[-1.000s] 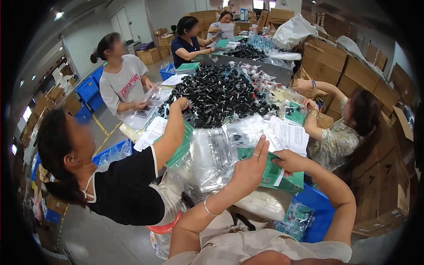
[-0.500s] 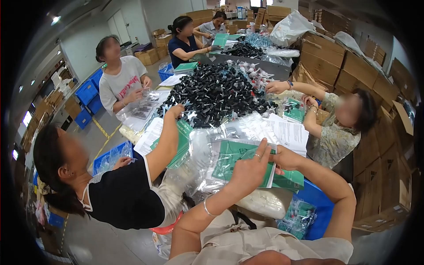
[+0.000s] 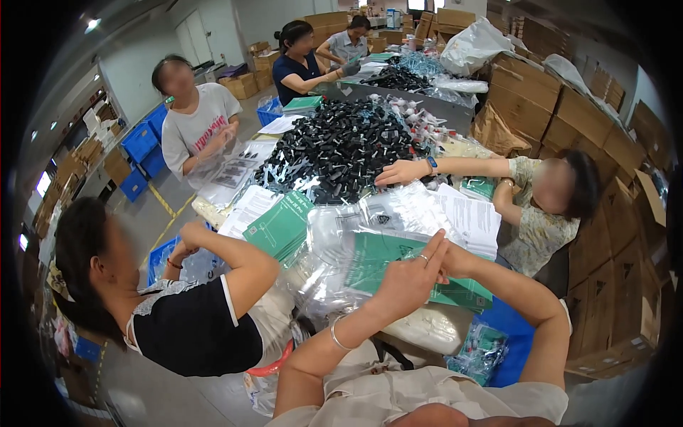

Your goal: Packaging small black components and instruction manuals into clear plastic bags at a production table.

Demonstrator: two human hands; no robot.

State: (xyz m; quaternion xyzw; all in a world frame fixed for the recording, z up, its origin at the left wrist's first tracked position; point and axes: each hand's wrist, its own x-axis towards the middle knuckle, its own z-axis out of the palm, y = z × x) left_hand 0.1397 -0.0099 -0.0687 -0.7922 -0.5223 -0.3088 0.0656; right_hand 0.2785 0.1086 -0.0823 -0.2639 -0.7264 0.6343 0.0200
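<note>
My left hand (image 3: 409, 281) and my right hand (image 3: 459, 263) meet above a green printed booklet (image 3: 373, 265) and clear plastic bags (image 3: 331, 231). Two fingers of my left hand reach forward, side by side, over the fingertips of my right hand. The left thumb is hidden. My right fingers are bent together, mostly behind the left hand; what lies between the fingertips does not show. More green booklets (image 3: 466, 294) stick out beneath my right wrist. Just below them sits a plastic-wrapped white bundle (image 3: 427, 329).
A large heap of black parts (image 3: 334, 149) fills the table's middle. Green booklets (image 3: 277, 228) and printed sheets (image 3: 469, 220) lie around it. A blue crate (image 3: 516, 327) with filled bags (image 3: 484, 349) stands by my right arm. Co-workers surround the table; cartons (image 3: 605, 285) are stacked at right.
My hands have drawn closer together, my right fingers going behind the left. At left, a co-worker's arm has pulled back from the heap; the right co-worker's hand has reached further across it.
</note>
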